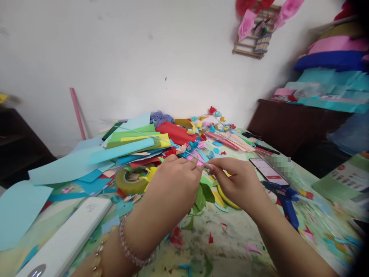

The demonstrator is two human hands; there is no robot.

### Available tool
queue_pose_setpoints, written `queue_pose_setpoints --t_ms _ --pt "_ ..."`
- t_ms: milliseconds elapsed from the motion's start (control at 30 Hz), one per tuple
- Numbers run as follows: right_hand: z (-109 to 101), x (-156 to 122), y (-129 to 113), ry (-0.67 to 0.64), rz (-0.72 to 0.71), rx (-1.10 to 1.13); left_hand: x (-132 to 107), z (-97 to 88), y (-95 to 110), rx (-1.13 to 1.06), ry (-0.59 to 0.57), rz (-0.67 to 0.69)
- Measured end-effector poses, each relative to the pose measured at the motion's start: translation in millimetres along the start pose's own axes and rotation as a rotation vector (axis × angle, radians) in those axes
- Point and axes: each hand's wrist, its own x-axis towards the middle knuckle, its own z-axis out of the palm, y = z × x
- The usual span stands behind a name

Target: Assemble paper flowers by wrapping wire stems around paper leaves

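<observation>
My left hand [178, 181] is closed, its fingers bent down and hiding most of what they grip. Green paper leaves [201, 198] stick out beneath its fingers. A yellow paper flower [150, 175] shows on its other side; whether it joins the leaves is hidden. My right hand [238, 181] pinches a thin light-blue strip [161, 139] between thumb and forefinger. From there the strip stretches up and left, over my left hand's fingers, across the paper pile. The two hands' fingertips nearly meet.
Coloured paper sheets [66, 165], a tape roll [131, 181] and a white device [69, 234] lie on the left. A phone [269, 172] and a blue glue gun [284, 200] lie at the right. Small paper flowers [213, 111] and scraps cover the back. A wall stands behind.
</observation>
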Motion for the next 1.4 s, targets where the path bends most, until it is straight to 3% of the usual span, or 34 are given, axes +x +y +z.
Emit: queue_pose_setpoints --t_ms 400,700,800,900,1100,1400 --pt "8.4 1.8 -0.1 -0.119 0.347 0.238 1.7 9.3 1.2 0.076 0.046 0.041" --pt "4.7 7.3 9.4 -0.331 0.709 0.876 2.2 9.3 0.3 0.065 0.031 0.095" --pt "-4.3 8.6 16.5 -0.483 0.716 1.008 1.6 6.5 -1.3 0.035 0.018 0.132" --pt "-16.3 9.9 20.0 -0.596 0.653 0.981 0.6 4.6 -1.4 -0.002 0.005 0.163" --pt "-30.6 11.1 14.6 -0.604 0.57 0.811 -0.2 7.9 0.6 -0.035 0.022 0.198" --pt "-31.9 10.4 7.4 -0.613 0.548 0.659 -0.7 10.2 0.7 -0.013 0.013 0.205"
